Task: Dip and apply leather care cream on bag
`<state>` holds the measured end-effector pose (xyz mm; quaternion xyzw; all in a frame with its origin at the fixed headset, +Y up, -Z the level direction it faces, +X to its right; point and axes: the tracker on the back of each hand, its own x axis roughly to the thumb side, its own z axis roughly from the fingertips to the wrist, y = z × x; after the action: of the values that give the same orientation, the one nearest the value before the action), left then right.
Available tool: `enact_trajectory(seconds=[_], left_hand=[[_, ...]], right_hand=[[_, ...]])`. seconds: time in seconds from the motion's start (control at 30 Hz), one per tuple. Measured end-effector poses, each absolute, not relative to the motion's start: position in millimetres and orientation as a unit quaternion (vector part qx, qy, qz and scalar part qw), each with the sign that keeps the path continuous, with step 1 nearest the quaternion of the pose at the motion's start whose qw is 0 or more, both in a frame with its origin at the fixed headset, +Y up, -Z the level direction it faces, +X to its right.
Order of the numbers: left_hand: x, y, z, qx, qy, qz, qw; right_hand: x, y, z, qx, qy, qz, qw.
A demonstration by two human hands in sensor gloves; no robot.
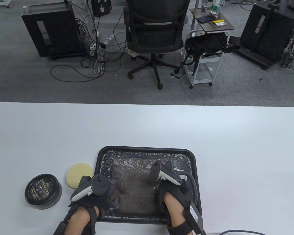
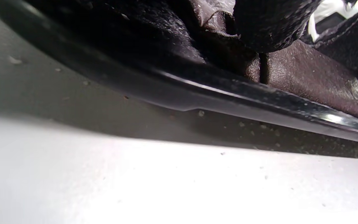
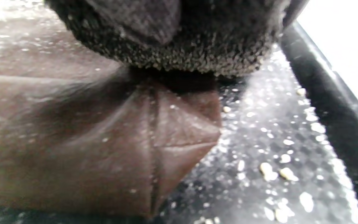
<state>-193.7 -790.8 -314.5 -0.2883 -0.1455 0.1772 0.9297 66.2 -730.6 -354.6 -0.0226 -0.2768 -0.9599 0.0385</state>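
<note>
Table view shows both hands, left and right, holding the brown bag at lower centre in the tray, probably steadying it, cream tin unopened lower left.

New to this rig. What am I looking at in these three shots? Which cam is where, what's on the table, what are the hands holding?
No robot here: a person's two gloved hands, each with a white tracker strapped on its back. The table view looks down from above; the other two cameras sit on the wrists, very close to the work.

On the white table sits a black tray holding a brown leather bag. Left of the tray lie a round yellow sponge pad and a closed tin of cream.

The left hand and right hand both rest on the bag's near corners. The fingers are mostly hidden, so a real grip cannot be confirmed.
</note>
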Motion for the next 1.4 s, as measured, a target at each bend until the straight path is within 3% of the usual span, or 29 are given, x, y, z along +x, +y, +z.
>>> enact_trajectory(seconds=[0.57,1.1,1.4], left_hand=[[-191,-790,-315,-0.273,-0.148,0.169,0.935],[-191,-790,-316,-0.266,-0.155,0.169,0.936],[-189,-791,-315,-0.267,-0.147,0.15,0.94]], right_hand=[[-15,-742,-331,-0.144,-0.232,-0.958,0.091],[-61,-750,-312,-0.271,-0.148,-0.95,0.048],[-55,-751,-315,-0.33,-0.197,-0.922,-0.031]])
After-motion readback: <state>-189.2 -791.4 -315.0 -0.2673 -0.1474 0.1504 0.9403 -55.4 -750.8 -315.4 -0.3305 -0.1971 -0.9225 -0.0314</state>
